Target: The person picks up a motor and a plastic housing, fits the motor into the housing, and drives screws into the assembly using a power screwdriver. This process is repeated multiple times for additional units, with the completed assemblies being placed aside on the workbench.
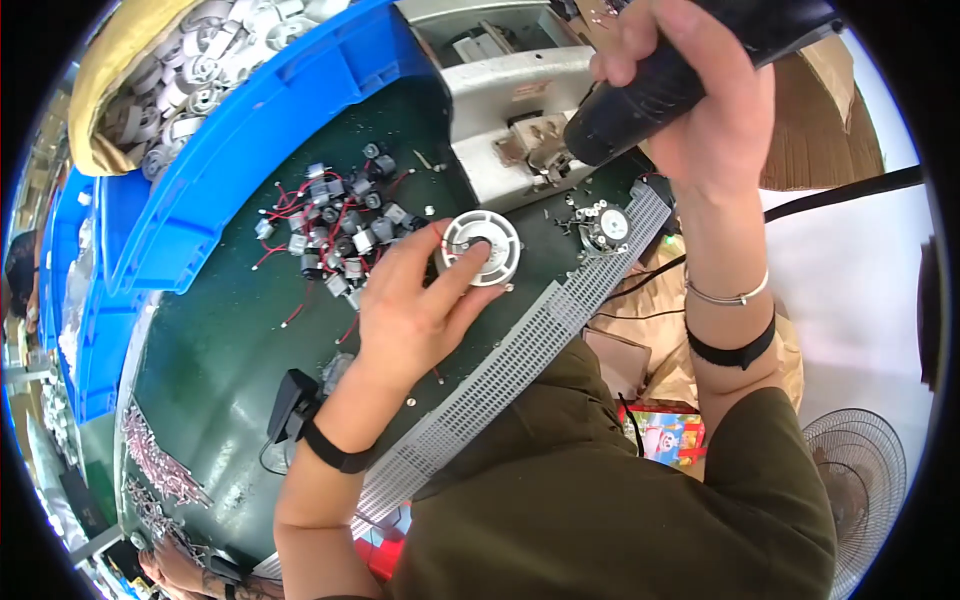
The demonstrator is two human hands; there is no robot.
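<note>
Mesh strip (470, 405), grey and perforated, runs along the near edge of the green tabletop (220, 380). Just beyond it, the left hand (415, 310) grips a round white spoked housing (511, 245), one fingertip at its centre; whether the housing rests on the tabletop or is lifted, I cannot tell. To its right, near the strip, lies a white-faced round part (612, 224) among small metal pieces. To its left spreads a heap of small motors (335, 220) with red wires. The right hand (715, 110) is closed around a black cylindrical tool (635, 115), its end in front of a pale metal machine (475, 100). Farther off, a blue bin (215, 190) stands before a yellow-edged sack (95, 110) of white plastic parts (205, 60).
</note>
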